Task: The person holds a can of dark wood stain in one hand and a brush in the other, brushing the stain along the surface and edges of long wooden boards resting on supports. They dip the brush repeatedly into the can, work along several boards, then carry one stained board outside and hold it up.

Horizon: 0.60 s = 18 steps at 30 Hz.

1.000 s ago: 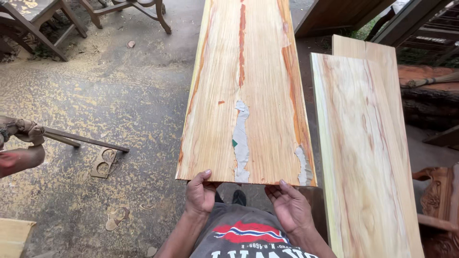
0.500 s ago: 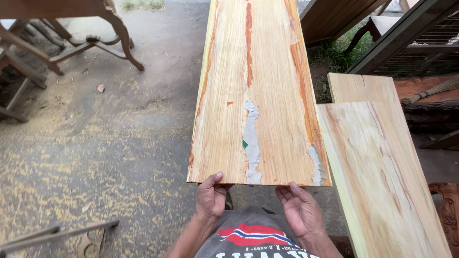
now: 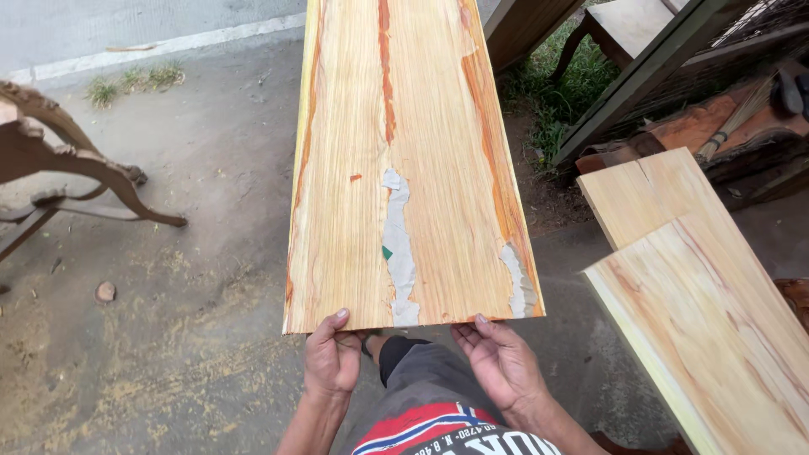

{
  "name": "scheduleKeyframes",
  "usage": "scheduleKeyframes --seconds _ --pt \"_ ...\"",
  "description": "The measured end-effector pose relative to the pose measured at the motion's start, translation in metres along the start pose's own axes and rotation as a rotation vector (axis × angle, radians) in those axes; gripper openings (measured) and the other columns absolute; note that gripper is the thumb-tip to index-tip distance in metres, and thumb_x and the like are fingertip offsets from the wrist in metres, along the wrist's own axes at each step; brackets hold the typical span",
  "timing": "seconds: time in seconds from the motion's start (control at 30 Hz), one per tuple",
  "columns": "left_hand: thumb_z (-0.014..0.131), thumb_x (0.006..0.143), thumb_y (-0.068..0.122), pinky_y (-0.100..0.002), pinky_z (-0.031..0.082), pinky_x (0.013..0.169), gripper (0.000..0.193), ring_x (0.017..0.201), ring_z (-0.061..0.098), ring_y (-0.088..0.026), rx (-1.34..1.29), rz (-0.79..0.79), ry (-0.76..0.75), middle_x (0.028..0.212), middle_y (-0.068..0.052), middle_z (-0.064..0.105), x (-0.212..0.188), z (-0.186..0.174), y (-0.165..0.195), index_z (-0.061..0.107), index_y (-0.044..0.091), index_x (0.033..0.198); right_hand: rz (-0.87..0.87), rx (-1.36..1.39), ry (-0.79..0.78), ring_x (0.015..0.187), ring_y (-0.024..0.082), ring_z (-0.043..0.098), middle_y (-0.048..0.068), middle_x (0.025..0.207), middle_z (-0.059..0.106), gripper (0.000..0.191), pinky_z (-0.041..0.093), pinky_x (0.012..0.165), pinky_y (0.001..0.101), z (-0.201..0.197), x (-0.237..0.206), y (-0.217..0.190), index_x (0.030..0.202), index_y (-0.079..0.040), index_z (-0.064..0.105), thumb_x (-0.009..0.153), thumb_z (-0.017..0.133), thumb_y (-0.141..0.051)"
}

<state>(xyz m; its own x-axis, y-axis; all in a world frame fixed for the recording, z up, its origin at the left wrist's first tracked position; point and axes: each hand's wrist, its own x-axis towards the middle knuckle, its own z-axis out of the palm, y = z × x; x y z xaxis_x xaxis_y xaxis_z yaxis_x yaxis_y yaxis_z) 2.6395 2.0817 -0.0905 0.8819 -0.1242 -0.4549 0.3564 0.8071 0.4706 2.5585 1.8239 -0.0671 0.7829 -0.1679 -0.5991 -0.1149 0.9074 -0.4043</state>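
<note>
You hold a long pale-yellow wooden plank with orange-red grain streaks and grey filler patches out in front of you, its near end at your waist and its far end running out of view at the top of the head view. Your left hand grips the near edge close to the left corner, thumb on top and fingers curled beneath. Your right hand supports the same edge from below nearer the right corner, palm turned up and fingers spread, with a fingertip touching the board's lip. The plank hangs above a sawdust-strewn concrete floor and is tilted slightly, its left side edged in a thin yellow-green strip. To your right, well apart from the held board, two more light wooden boards lie stacked and overlapping, angled away from you. At the left edge stands the curved dark-brown carved leg of a wooden furniture piece, resting on the floor. Behind the plank on the right, a patch of green grass grows beside a dark slanting wooden beam.
</note>
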Motion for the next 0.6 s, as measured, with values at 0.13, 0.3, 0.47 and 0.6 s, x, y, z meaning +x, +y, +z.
scheduleKeyframes --seconds 0.13,0.3,0.47,0.6 --pt "0.058 0.073 0.002 -0.048 0.054 0.089 0.071 0.111 0.070 -0.024 0.078 -0.025 0.124 0.126 -0.005 0.069 0.105 0.015 0.052 0.046 0.017 0.142 0.002 0.019 0.079 0.116 0.034 0.060 0.020 0.122 0.064 0.040 0.044 0.111 0.0523 0.071 0.105 0.021 0.127 0.004 0.054 0.088 0.060 0.000" --pt "0.060 0.085 0.003 -0.049 0.052 0.094 0.062 0.114 0.066 -0.029 0.094 -0.115 0.013 0.132 -0.013 0.065 0.243 0.037 0.118 0.046 0.002 0.146 -0.026 0.074 0.167 0.114 0.032 0.061 0.019 0.121 0.065 0.037 0.046 0.109 0.0510 0.145 0.193 0.045 0.125 0.004 0.056 0.089 0.059 0.000" --pt "0.060 0.085 0.004 -0.053 0.052 0.097 0.061 0.114 0.067 -0.030 0.145 -0.205 -0.036 0.130 -0.014 0.065 0.384 0.078 0.169 0.045 0.002 0.144 -0.182 0.084 0.146 0.112 0.032 0.063 0.022 0.119 0.065 0.026 0.047 0.109 0.0499 0.221 0.316 0.040 0.116 0.010 0.057 0.093 0.060 -0.002" --pt "0.060 0.086 0.004 -0.053 0.051 0.098 0.061 0.116 0.066 -0.029 0.145 -0.243 -0.140 0.132 -0.013 0.065 0.505 0.097 0.197 0.045 0.002 0.145 -0.297 0.039 0.133 0.107 0.033 0.064 0.024 0.115 0.065 0.026 0.049 0.106 0.0503 0.271 0.417 0.045 0.115 0.012 0.059 0.093 0.060 -0.002"
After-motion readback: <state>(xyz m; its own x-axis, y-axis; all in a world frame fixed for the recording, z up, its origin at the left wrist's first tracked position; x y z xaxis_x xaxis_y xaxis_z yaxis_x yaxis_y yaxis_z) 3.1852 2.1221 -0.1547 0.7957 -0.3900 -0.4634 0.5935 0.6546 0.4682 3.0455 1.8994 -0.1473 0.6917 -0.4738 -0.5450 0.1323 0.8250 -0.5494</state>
